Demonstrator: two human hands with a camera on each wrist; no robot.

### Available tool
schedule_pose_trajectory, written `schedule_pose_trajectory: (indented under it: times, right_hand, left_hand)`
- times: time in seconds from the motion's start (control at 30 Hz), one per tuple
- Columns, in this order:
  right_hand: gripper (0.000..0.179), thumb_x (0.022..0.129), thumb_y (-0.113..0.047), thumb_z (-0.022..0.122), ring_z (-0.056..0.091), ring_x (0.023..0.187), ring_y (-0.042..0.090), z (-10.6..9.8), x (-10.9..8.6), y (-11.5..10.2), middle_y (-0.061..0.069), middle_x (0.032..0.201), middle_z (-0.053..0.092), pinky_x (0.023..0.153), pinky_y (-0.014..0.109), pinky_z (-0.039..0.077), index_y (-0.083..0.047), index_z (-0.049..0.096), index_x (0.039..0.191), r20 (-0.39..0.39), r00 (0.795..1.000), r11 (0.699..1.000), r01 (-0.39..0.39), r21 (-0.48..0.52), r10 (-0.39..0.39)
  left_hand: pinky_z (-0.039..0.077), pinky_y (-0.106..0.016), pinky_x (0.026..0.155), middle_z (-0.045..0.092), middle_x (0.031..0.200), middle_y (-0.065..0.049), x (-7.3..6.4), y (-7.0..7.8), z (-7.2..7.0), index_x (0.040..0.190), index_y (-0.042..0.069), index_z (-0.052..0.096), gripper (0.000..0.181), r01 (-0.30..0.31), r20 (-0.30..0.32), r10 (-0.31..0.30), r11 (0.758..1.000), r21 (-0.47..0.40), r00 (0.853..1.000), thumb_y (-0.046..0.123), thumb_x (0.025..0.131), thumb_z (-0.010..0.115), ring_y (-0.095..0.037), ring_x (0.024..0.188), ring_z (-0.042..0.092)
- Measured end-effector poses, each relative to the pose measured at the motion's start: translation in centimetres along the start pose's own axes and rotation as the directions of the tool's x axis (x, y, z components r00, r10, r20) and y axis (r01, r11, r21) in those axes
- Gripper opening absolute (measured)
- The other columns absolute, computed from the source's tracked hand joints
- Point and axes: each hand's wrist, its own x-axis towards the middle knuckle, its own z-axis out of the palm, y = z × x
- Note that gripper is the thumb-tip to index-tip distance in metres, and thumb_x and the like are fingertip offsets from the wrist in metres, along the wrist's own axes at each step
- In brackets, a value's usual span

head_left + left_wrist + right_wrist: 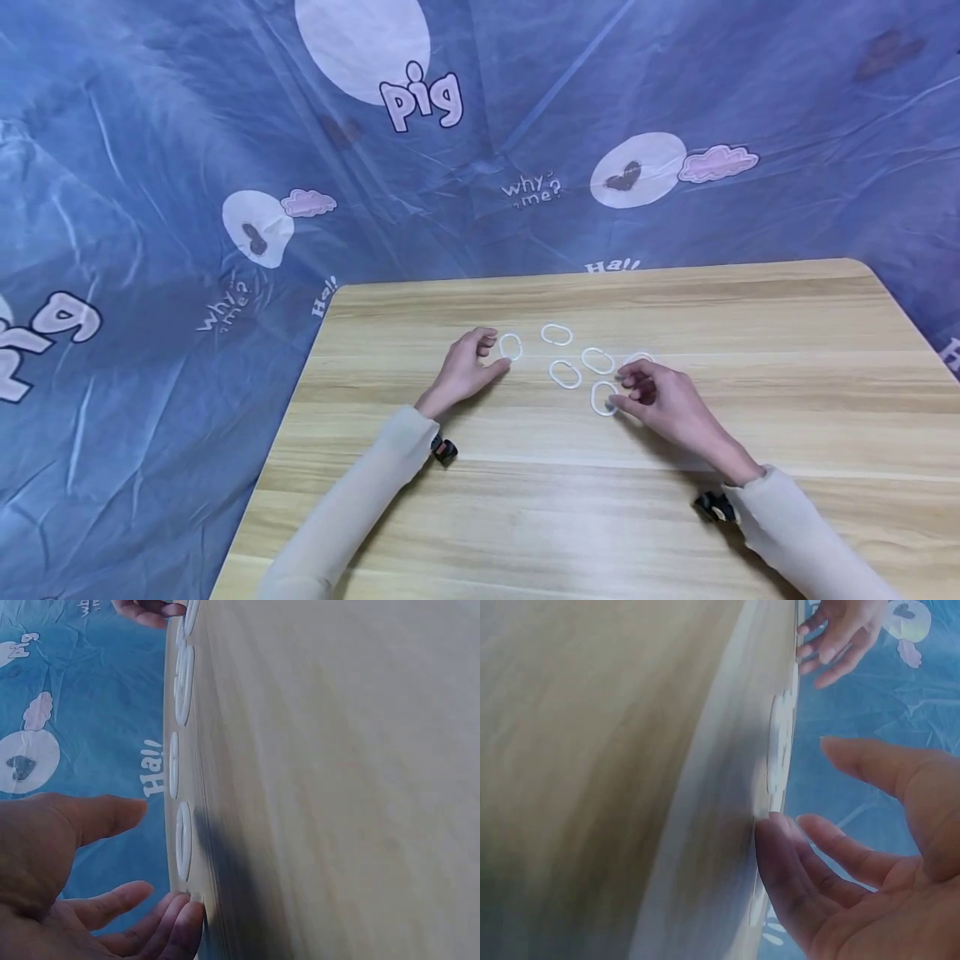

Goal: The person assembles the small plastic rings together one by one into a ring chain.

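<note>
Several white oval rings lie flat on the wooden tabletop. My left hand [467,368] is beside the leftmost ring [510,335], its thumb and fingers spread apart. In the left wrist view, that ring [187,844] lies between thumb and fingertips without being pinched. At the other end of the group, my right hand [675,404] hovers with loosely bent fingers over the near ring [592,398] and the far-right ring [640,353], which it partly hides. The right wrist view shows a wide gap between its thumb and fingers, with fingertips low by the tabletop.
Between the hands lie a back ring [557,344], a middle ring [586,353] and a front ring [551,372]. The table [525,517] has its back edge against a blue printed cloth [465,225]. Small black devices [445,451] sit at both wrists.
</note>
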Motion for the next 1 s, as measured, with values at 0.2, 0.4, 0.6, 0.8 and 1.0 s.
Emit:
schedule_pose_trajectory:
  times: [0.2, 0.4, 0.6, 0.8, 1.0]
  right_hand:
    - [0.039, 0.085, -0.019, 0.087, 0.065, 0.08, 0.011, 0.4, 0.2, 0.1, 0.007, 0.093, 0.074, 0.072, 0.022, 0.058, -0.002, 0.071, 0.115, 0.012, 1.0, 1.0, -0.011, -0.024, 0.011]
    - [0.045, 0.082, -0.025, 0.091, 0.064, 0.083, 0.016, 0.9, 0.4, -0.1, 0.007, 0.095, 0.07, 0.072, 0.025, 0.055, -0.002, 0.072, 0.115, 0.032, 0.999, 0.999, 0.005, -0.049, -0.004]
    - [0.047, 0.08, -0.027, 0.092, 0.059, 0.083, 0.014, 1.1, 0.5, -0.1, 0.007, 0.096, 0.065, 0.071, 0.024, 0.049, -0.002, 0.073, 0.114, 0.034, 0.999, 0.995, 0.021, -0.094, -0.018]
    - [0.042, 0.079, -0.024, 0.092, 0.052, 0.081, 0.014, 1.4, 0.6, -0.3, 0.004, 0.091, 0.06, 0.071, 0.024, 0.044, -0.005, 0.071, 0.109, 0.072, 0.997, 0.992, 0.033, -0.122, -0.025]
    - [0.043, 0.075, -0.027, 0.095, 0.051, 0.078, 0.012, 1.8, 0.5, -0.6, 0.002, 0.089, 0.059, 0.068, 0.022, 0.043, -0.009, 0.067, 0.102, 0.104, 0.994, 0.994, 0.034, -0.106, -0.023]
  left_hand:
    - [0.058, -0.042, 0.102, 0.066, 0.132, -0.017, 0.9, 0.4, 0.6, 0.142, 0.001, 0.057, 0.059, 0.032, 0.003, -0.032, 0.999, -0.038, 0.999, 0.023, 0.092, 0.08, -0.03, 0.113, 0.065]
    - [0.056, -0.042, 0.099, 0.064, 0.131, -0.016, 1.2, 0.5, 0.9, 0.142, 0.002, 0.057, 0.058, 0.054, 0.003, -0.054, 0.998, -0.012, 0.999, 0.023, 0.093, 0.079, -0.031, 0.113, 0.063]
    - [0.055, -0.038, 0.096, 0.062, 0.127, -0.015, 1.6, 0.6, 1.3, 0.142, 0.002, 0.058, 0.059, 0.046, 0.004, -0.046, 0.998, 0.04, 0.999, 0.025, 0.092, 0.079, -0.028, 0.109, 0.061]
    - [0.05, -0.031, 0.086, 0.062, 0.119, -0.014, 1.8, 0.4, 1.7, 0.139, 0.002, 0.061, 0.057, 0.041, -0.015, -0.04, 0.996, 0.08, 0.999, 0.027, 0.092, 0.079, -0.024, 0.1, 0.055]
    - [0.047, -0.031, 0.082, 0.061, 0.114, -0.013, 2.0, 0.5, 1.8, 0.138, 0.003, 0.063, 0.055, 0.039, -0.021, -0.037, 0.991, 0.125, 0.999, 0.03, 0.092, 0.08, -0.022, 0.095, 0.052]
